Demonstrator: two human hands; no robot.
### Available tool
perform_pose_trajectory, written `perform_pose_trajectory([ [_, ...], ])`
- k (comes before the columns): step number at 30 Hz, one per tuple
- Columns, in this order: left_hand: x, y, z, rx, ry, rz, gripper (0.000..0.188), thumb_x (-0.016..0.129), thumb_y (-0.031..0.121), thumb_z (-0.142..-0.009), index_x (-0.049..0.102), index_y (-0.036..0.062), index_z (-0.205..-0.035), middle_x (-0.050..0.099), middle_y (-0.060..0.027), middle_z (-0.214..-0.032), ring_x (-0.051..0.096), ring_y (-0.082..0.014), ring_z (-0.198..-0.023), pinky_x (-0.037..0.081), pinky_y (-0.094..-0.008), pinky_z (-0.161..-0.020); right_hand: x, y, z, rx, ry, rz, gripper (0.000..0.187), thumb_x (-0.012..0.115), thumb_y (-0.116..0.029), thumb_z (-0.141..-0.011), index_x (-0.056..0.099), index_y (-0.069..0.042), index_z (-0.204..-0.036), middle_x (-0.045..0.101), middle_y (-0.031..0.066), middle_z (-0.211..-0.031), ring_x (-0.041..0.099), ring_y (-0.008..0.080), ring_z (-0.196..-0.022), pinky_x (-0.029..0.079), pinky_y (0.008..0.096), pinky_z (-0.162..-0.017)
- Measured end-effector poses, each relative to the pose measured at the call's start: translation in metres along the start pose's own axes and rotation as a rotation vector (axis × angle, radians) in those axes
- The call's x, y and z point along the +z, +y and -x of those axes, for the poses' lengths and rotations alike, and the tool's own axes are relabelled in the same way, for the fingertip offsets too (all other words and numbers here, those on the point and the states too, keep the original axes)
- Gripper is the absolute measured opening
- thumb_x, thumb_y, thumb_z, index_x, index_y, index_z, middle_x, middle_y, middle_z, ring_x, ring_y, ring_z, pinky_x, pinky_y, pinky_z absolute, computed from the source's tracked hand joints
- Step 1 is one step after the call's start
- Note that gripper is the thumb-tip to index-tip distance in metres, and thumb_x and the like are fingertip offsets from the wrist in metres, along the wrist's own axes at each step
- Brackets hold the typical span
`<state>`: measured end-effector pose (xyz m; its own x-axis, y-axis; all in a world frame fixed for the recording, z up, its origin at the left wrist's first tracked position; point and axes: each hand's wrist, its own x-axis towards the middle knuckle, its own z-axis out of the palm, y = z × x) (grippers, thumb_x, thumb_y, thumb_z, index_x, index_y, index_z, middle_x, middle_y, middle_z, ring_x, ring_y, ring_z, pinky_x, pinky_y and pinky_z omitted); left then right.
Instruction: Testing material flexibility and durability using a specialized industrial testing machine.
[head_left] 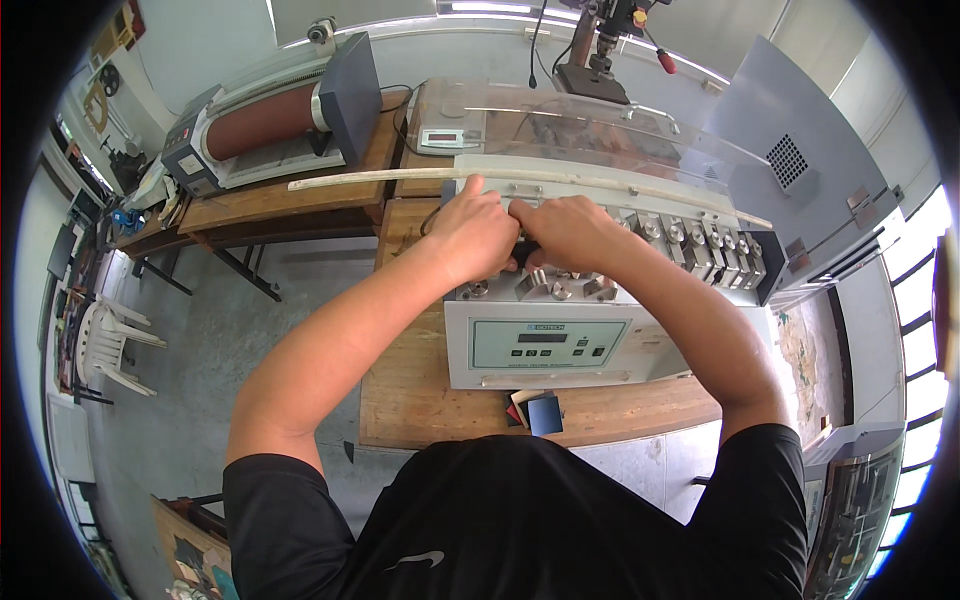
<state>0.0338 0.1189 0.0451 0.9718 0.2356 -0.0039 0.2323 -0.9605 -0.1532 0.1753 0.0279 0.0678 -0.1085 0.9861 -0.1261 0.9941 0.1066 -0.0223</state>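
Note:
My left hand and my right hand rest side by side on top of a grey bench-top testing machine, over its row of small metal clamps. Both hands have fingers curled around a small dark object between them; its shape is mostly hidden. The machine's clear hinged cover is lifted behind the hands. A control panel with a display and buttons faces me on the machine's front.
The machine sits on a wooden table with dark material swatches at its near edge. A drum-type machine stands on a bench at left, a small scale behind, a drill press beyond. White plastic chair at far left.

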Motion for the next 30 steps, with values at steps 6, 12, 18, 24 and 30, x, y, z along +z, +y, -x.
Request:
perform_pose_trajectory([
  [6, 0.005, 0.002, 0.001, -0.003, 0.08, 0.015, 0.024, 0.079, 0.037, -0.073, 0.076, 0.0133, -0.075, 0.068, -0.0025, -0.074, 0.061, -0.02, -0.094, 0.033, -0.0399, -0.1, 0.01, 0.001, 0.005, 0.039, 0.028, 0.017, 0.06, 0.08, -0.032, -0.075, 0.048, -0.01, -0.12, 0.071, 0.0143, -0.082, 0.069, 0.0346, -0.084, 0.053, 0.0454, -0.073],
  [12, -0.001, 0.0, -0.005, 0.019, 0.029, 0.035, 0.022, 0.079, 0.034, -0.072, 0.075, 0.0129, -0.072, 0.068, -0.0022, -0.071, 0.061, -0.0195, -0.093, 0.035, -0.0406, -0.098, 0.014, 0.002, 0.009, 0.105, 0.042, -0.025, 0.064, 0.078, -0.034, -0.077, 0.045, -0.011, -0.127, 0.071, 0.0139, -0.081, 0.07, 0.0342, -0.084, 0.053, 0.0452, -0.072],
  [18, 0.004, -0.003, 0.003, 0.091, 0.089, 0.06, 0.019, 0.076, 0.031, -0.076, 0.075, 0.0122, -0.073, 0.068, -0.0005, -0.07, 0.059, -0.0172, -0.094, 0.034, -0.0391, -0.097, 0.014, 0.001, 0.012, 0.082, 0.032, -0.052, 0.053, 0.077, -0.033, -0.078, 0.048, -0.008, -0.115, 0.069, 0.0131, -0.073, 0.07, 0.0321, -0.076, 0.053, 0.0429, -0.059],
  [24, 0.002, -0.003, 0.01, 0.204, 0.059, -0.058, 0.016, 0.062, 0.021, -0.08, 0.074, 0.0107, -0.075, 0.065, 0.001, -0.074, 0.056, -0.018, -0.089, 0.034, -0.0365, -0.092, 0.027, 0.007, 0.023, -0.13, 0.22, -0.007, 0.02, 0.068, -0.021, -0.08, 0.057, -0.007, -0.089, 0.063, 0.0056, -0.076, 0.068, 0.0233, -0.068, 0.052, 0.0354, -0.054],
  [30, 0.002, -0.007, 0.015, 0.227, 0.201, 0.026, 0.014, 0.062, 0.015, -0.079, 0.07, 0.007, -0.071, 0.058, 0.0009, -0.065, 0.052, -0.0171, -0.08, 0.035, -0.0325, -0.079, 0.016, 0.002, 0.03, -0.163, 0.286, 0.02, 0.014, 0.063, -0.013, -0.074, 0.064, -0.006, -0.086, 0.047, 0.0, -0.072, 0.053, 0.0139, -0.06, 0.049, 0.027, -0.048],
])
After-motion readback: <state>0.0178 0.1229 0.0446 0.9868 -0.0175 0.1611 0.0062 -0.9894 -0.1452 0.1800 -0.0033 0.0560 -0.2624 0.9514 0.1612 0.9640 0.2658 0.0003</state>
